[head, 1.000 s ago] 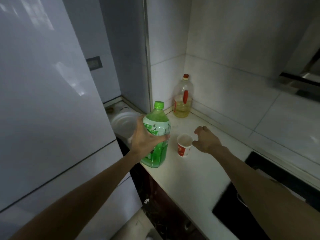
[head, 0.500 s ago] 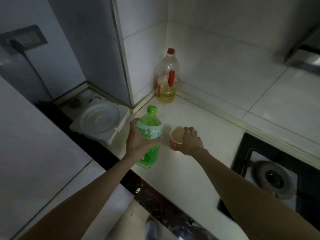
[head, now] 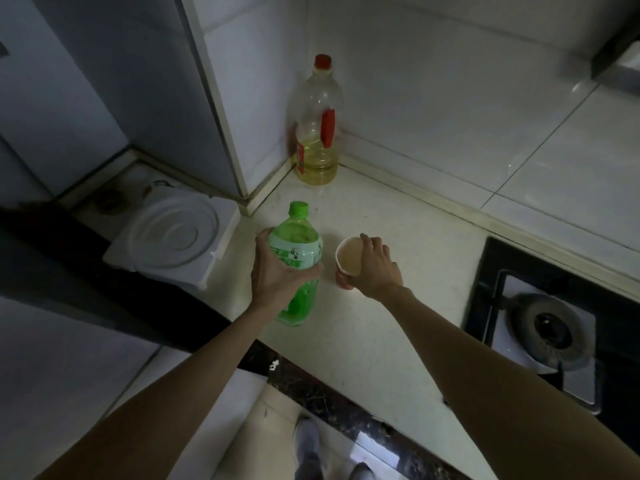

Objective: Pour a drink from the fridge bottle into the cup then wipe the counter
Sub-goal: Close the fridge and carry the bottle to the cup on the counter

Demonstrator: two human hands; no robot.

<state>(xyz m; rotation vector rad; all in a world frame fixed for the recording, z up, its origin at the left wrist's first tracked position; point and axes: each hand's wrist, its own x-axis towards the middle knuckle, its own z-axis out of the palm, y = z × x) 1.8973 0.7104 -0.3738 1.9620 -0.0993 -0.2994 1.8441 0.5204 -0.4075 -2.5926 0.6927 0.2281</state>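
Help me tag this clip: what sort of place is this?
Most likely a home kitchen: a gas burner sits beside the pale countertop, and a cooking-oil bottle stands in the tiled corner.

Green bottle (head: 299, 247): clear green plastic, green cap screwed on, pale green label band, green liquid in the lower part. It is upright inside the left hand (head: 277, 282), which wraps its shoulder from the near side, and its base is down at the pale counter (head: 363, 341) just below the wrist. Cup (head: 348, 259): small paper cup, red outside, pale inside, upright with mouth up on the counter, held at its right rim and side by the right hand (head: 375, 268), just right of the left hand's fingertips and close beside the bottle without touching; contents unclear.
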